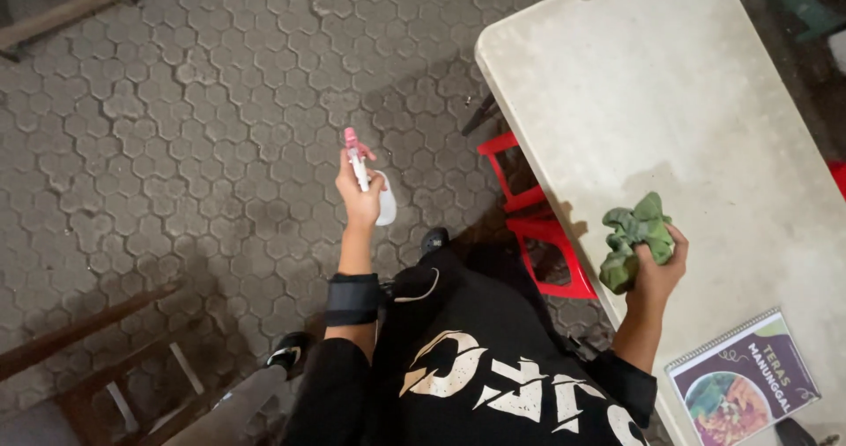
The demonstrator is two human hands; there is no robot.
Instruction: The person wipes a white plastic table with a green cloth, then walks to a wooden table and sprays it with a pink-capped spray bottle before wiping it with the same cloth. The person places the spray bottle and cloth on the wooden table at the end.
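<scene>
The left hand (359,192) is raised over the paving, forearm upright with a black wrist cuff (353,299), fingers wrapped round a white spray bottle (370,190) whose pink nozzle (352,139) points up and away. The right hand (659,265) is lifted at the edge of the desk (670,85), clenched on a crumpled green cloth (633,237) that bulges above the fingers, over the desk's near edge. Further right, at the desk's near corner, lies 1 spiral-bound booklet (745,382), rectangular, with a purple cover and a round food picture. A red plastic stool (542,221) stands under the desk edge.
</scene>
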